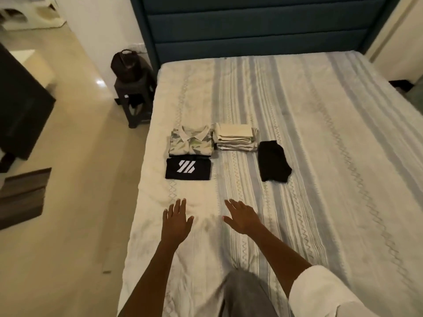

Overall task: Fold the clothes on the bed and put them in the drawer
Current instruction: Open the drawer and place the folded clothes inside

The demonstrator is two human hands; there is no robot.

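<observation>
The fingers (180, 203) of both hands are lying straight and slightly spread, holding nothing; the left hand (176, 221) and right hand (242, 217) are hovering over the bed (332, 156), short of the clothes. Four folded lots are sitting ahead: a black logo shirt (188, 172) touching a patterned collared shirt (191, 144), a cream stack (235, 137), and a black garment (273, 161). Sliding flat palms under each pile is likely keeping the folds intact. The drawer is lying out of view, and I cannot tell whether the hands are touching the sheet.
</observation>
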